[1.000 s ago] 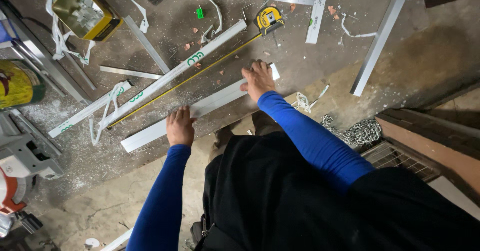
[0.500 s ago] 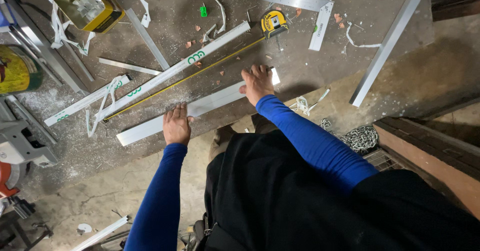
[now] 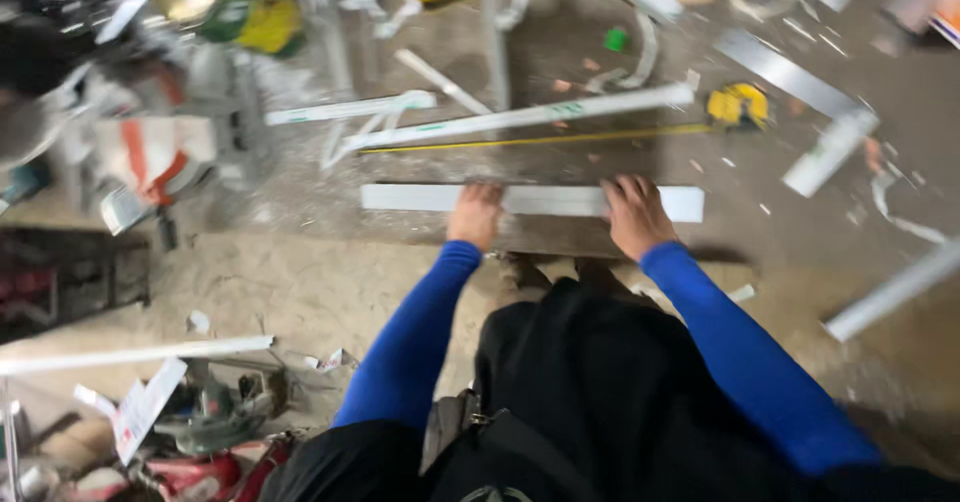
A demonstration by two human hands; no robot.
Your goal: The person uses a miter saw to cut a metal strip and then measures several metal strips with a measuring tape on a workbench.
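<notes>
A flat white plastic strip (image 3: 545, 200) lies across the dusty floor in front of me. My left hand (image 3: 476, 214) rests on its middle-left part, fingers laid over the strip. My right hand (image 3: 634, 215) presses on it further right, fingers spread. Both arms wear blue sleeves. Just beyond the strip a yellow tape blade (image 3: 540, 142) is stretched along the floor to a yellow tape measure case (image 3: 738, 106). A longer white strip (image 3: 520, 118) lies beyond the blade. The picture is blurred by motion.
Several loose white strips and offcuts lie around: one at the right (image 3: 830, 150), one at the lower left (image 3: 135, 354), one at the far right (image 3: 893, 290). Power tools and clutter (image 3: 150, 152) crowd the left. A red tool (image 3: 190, 467) sits at the bottom left.
The view has swung, so the strip now lies level instead of slanting. Both hands stay on the strip, which has slid towards me, away from the tape blade.
</notes>
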